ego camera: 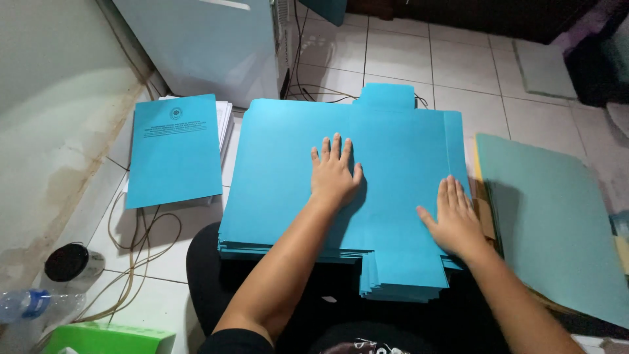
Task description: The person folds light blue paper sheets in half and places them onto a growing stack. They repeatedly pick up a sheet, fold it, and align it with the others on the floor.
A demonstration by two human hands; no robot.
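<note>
Blue card folders (pixel 288 190), stacked thick across your lap, lie under both palms: your left hand (pixel 334 174) presses flat mid-sheet with fingers spread, your right hand (pixel 454 216) rests flat, fingers together, near the edge. Each sheet looks light, bendy and slick, so pinch it at the outer edge beyond your right fingertips. Left of your left hand lies a printed blue booklet (pixel 173 149); right of your right hand, a pale green sheet (pixel 557 223).

The blue folder stack (pixel 367 196) at centre frame was matt, smooth card; the floor (pixel 458 59) beyond it was glossy white tile.
</note>
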